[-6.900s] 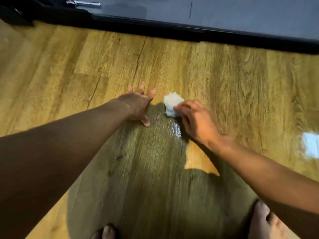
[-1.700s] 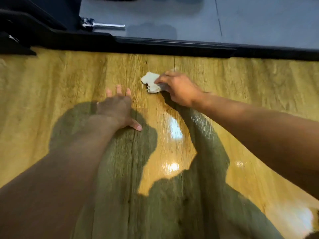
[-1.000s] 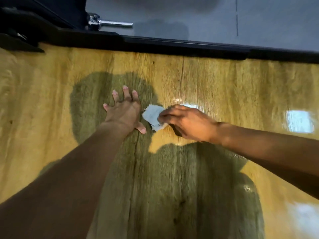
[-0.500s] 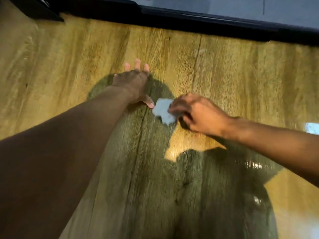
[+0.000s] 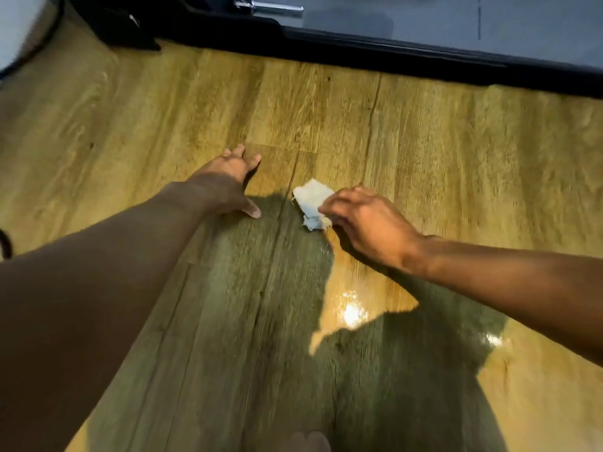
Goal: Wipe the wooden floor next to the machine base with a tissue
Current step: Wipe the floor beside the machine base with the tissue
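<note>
Head view looks down onto the wooden floor (image 5: 130,125). Nearest, at the bottom edge, a blurred shape that may be toes (image 5: 310,440) sits inside a broad dark shadow (image 5: 244,321) cast over the planks, with a bright glare spot (image 5: 350,313) just to its right. Farther out, the left hand (image 5: 228,187) lies palm down on the floor, fingers straight and thumb out to the side, holding nothing. To its right and apart from it, the right hand (image 5: 365,223) curls its fingertips onto a crumpled white tissue (image 5: 311,199), pinching its near edge. The tissue lies on the planks at the rim of the shadow, well short of the machine. Beyond both hands, bare planks run to the black machine base (image 5: 391,57), which crosses the top of the view. Above it is a grey panel (image 5: 424,17), with a short shiny metal rod (image 5: 270,8) near its left end.
</note>
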